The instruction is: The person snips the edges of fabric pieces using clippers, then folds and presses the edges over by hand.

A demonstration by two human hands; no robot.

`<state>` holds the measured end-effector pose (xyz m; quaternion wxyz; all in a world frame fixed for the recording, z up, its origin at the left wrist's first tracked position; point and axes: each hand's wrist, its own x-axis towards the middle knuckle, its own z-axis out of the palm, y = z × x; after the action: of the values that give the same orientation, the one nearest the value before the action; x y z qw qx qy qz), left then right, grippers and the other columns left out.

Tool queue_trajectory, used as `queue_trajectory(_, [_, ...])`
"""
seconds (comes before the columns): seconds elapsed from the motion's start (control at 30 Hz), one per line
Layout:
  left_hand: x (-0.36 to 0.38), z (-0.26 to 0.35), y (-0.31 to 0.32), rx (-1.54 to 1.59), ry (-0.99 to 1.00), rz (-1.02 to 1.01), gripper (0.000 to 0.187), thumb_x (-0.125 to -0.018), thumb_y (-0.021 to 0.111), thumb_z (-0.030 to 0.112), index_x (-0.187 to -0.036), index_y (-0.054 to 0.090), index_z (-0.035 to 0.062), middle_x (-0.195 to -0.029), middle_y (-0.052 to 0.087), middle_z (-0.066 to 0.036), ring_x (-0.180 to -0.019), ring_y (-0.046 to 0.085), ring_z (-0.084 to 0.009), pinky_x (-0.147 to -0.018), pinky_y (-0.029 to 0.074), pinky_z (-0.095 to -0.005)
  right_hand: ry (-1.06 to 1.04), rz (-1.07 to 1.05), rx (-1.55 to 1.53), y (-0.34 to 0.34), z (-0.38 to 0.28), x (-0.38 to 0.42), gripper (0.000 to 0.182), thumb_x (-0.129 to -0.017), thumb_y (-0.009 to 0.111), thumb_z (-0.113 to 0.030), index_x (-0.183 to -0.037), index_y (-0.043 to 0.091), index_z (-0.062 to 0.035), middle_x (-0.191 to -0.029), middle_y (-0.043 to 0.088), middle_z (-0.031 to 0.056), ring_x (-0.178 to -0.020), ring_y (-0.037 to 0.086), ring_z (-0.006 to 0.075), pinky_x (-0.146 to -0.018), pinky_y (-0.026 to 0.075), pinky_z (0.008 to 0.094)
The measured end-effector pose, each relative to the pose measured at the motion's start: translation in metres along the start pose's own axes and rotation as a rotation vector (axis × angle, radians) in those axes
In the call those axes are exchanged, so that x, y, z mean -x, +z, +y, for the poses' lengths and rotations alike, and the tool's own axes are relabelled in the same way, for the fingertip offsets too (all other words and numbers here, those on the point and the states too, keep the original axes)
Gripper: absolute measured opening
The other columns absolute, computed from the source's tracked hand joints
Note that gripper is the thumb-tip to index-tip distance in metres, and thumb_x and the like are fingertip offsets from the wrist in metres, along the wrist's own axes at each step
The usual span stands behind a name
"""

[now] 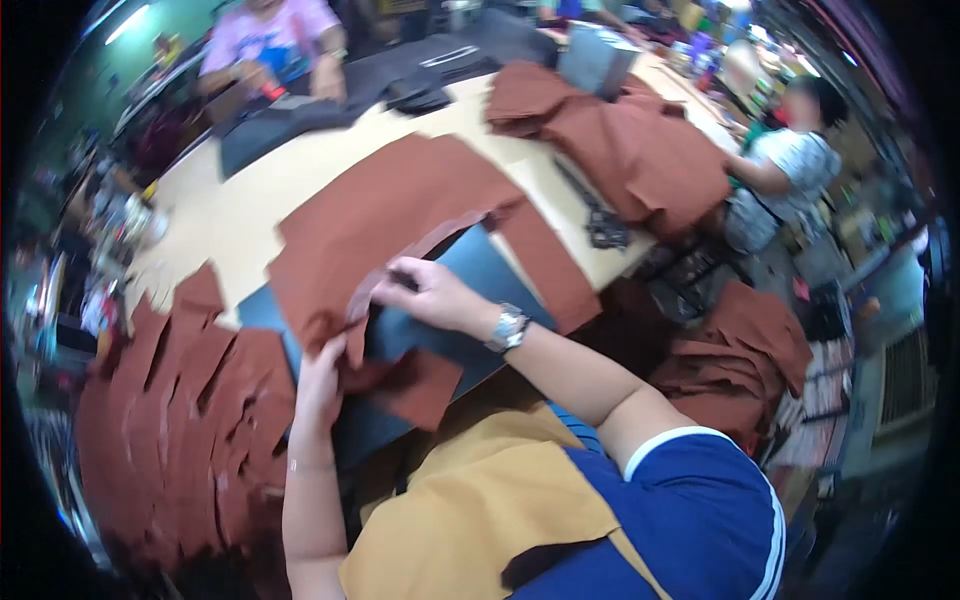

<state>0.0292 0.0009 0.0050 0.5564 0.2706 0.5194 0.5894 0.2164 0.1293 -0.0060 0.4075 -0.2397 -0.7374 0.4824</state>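
A large reddish-brown sheet [370, 205] of leather or cloth lies across the table, its curved near edge lined by a paler strip. My left hand [320, 385] is closed on the sheet's lower left corner, where the material bunches up. At the curved edge, my right hand [435, 295] holds its fingers in a pinch; a small dark spot shows between them, too blurred to name. Below both hands lies a dark blue-grey mat [425, 345]. A loose brown flap [425, 388] rests over the mat, near my left wrist.
Brown cut pieces [190, 430] hang in a pile at left. More brown material [640, 150] lies on the table [200, 220] at right, near black scissors [605, 225]. Another brown heap [740, 350] sits lower right. One person [275, 50] works across the table, another [785, 165] at right.
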Motion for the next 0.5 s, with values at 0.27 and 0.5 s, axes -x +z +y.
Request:
queue_trajectory(0.27, [0.104,0.001,-0.045,-0.471,0.539,0.306,0.074,-0.091,0.056,0.001,-0.154,0.018,0.0012,-0.149,0.038,-0.014,-0.133,0.040,-0.0233,-0.111,0.033,-0.0388,-0.003,-0.065,0.852,-0.018,0.004,-0.027,0.046,-0.074,0.077,-0.043,-0.099,0.062,-0.0070,-0.102,0.065,0.0123,-0.090,0.068,0.0322,-0.075,0.055,0.0430])
queue_trajectory(0.5, [0.065,0.097,0.027,-1.064,0.906,0.157,0.030,-0.091,0.058,0.001,-0.121,0.061,-0.0024,-0.126,0.060,-0.017,-0.117,0.056,-0.0278,-0.102,0.043,-0.0378,-0.158,-0.106,0.328,0.038,0.016,-0.068,0.030,-0.085,0.069,-0.027,-0.099,0.067,0.0001,-0.099,0.067,0.0199,-0.096,0.064,0.0351,-0.086,0.052,0.0406])
